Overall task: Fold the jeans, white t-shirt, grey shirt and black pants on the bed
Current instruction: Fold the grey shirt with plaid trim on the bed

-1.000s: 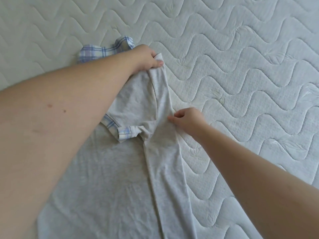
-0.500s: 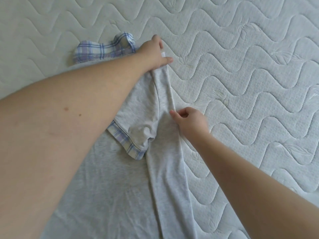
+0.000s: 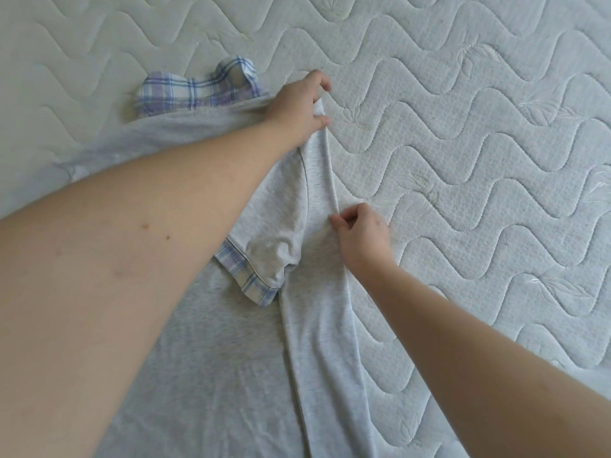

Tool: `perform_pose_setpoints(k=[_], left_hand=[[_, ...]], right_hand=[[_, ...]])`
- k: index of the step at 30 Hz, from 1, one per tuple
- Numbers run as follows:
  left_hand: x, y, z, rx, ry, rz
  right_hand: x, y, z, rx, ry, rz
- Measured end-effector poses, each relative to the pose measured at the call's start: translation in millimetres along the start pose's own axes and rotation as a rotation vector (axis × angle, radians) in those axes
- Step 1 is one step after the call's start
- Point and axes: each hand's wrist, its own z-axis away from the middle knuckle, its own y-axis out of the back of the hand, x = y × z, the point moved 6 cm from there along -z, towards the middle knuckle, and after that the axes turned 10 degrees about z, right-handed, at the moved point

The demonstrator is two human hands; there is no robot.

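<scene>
Both hands' fingers [image 3: 337, 221] pinch the grey shirt's [image 3: 317, 309] folded right edge.

1. The left hand [image 3: 299, 105] carried the shoulder corner of the light grey cotton shirt [image 3: 317, 325] further up the white quilted mattress [image 3: 463, 160].
2. The folded right side pulled straighter.
3. The plaid-trimmed sleeve cuff [image 3: 246, 276] flattened out, lying lower on the shirt's body.

Soft, matt heathered knit on the grey shirt [image 3: 205, 352], faintly creased, with smoother woven plaid cloth at the collar [image 3: 198, 89] and sleeve cuff [image 3: 246, 280]. Quilted, finely pebbled fabric on the bed [image 3: 463, 143], wavy-stitched, with slightly shiny embroidered leaf motifs.
</scene>
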Motion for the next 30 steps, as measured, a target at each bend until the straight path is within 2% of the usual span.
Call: perform_pose_setpoints(k=[5,11,14,16,18,21,26,30], left_hand=[[13,23,39,0.17,-0.07,-0.134],[21,22,172,0.392,-0.113,0.101],[10,6,243,0.495,-0.007,0.203],[-4,-15,287,0.523,0.147,0.272],[-19,-45,325,0.485,0.328,0.302],[-32,-93,367,0.302,0.587,0.382],[-23,-132,395,0.062,0.699,0.464],[-20,-143,409,0.049,0.732,0.58]], right_hand=[[6,8,-2,0.005,-0.034,-0.079],[-7,9,12,-0.114,0.09,0.09],[-11,11,22,-0.126,0.159,0.226],[-5,15,31,-0.118,0.128,0.248],[8,15,45,-0.153,0.078,0.337],[32,10,74,-0.215,0.045,0.468],[69,-4,126,-0.298,0.043,0.495],[98,-10,164,-0.289,0.062,0.424]])
